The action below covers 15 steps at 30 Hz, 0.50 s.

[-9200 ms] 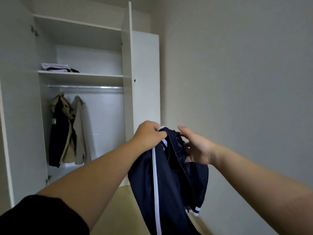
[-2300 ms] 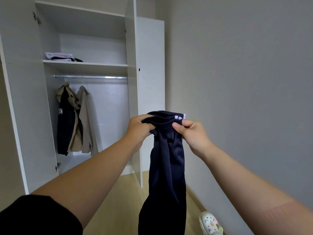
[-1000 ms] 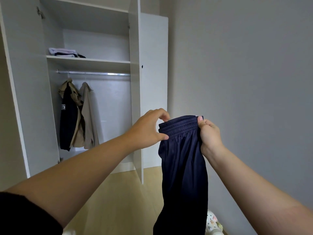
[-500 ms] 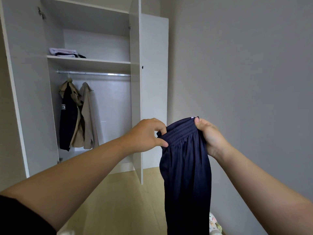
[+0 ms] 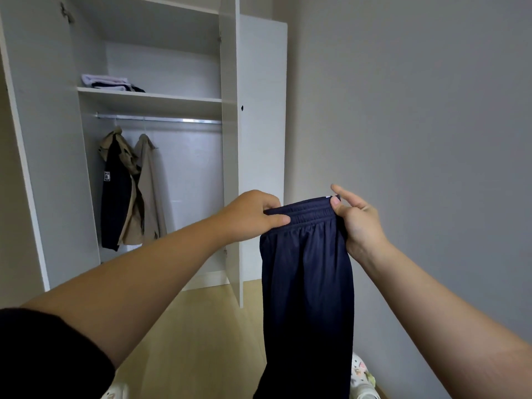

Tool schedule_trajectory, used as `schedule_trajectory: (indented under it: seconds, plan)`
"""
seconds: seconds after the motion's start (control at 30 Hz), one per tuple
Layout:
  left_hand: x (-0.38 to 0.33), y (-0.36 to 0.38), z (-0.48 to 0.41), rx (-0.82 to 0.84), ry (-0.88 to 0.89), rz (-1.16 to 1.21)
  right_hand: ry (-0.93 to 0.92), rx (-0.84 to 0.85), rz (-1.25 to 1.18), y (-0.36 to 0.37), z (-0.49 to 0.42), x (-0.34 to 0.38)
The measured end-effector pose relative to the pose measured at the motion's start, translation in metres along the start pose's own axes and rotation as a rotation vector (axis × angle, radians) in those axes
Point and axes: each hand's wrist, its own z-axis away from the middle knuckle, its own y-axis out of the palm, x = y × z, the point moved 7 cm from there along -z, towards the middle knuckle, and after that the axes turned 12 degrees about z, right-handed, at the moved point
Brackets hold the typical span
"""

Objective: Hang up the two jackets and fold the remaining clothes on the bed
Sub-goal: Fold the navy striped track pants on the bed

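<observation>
Dark navy mesh trousers with an elasticated waistband (image 5: 306, 283) are hanging at the lower centre of the frame, held up in the air by the waistband. The left hand (image 5: 253, 216) is pinching the waistband's left end between thumb and curled fingers; the right hand (image 5: 355, 217) is pinching the right end between thumb and forefinger, its other fingers loosely spread. At the left of the frame, the dark navy and tan jacket (image 5: 116, 191) and the beige jacket (image 5: 149, 188) are hanging from the chrome rail (image 5: 158, 120) inside the open white wardrobe (image 5: 230, 139), so the hanging step appears finished. Folding is judged to be the step in hand. The next move is calling for the legs to be aligned and the garment doubled over lengthwise. Folded clothes (image 5: 109, 83) are lying on the shelf above.
</observation>
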Motion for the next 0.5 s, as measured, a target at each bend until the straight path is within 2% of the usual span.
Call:
schedule_trajectory:
  seconds: [0.13,0.27,0.37,0.43,0.5]
  plan:
    - [0.013,0.000,-0.003,-0.063,-0.050,0.108,-0.097,-0.065,0.183,-0.004,0.000,0.008]
    - [0.029,0.000,-0.004,-0.164,-0.164,0.289,-0.148,-0.022,0.283,-0.004,0.000,0.011]
    - [0.027,-0.006,-0.004,-0.292,-0.118,0.273,-0.148,0.059,0.315,0.001,0.001,0.011]
    - [0.021,-0.009,-0.004,-0.361,-0.048,0.276,-0.155,0.097,0.431,0.001,0.000,0.014]
    - [0.013,-0.013,-0.003,-0.403,0.023,0.269,-0.125,0.225,0.584,0.003,0.000,0.019]
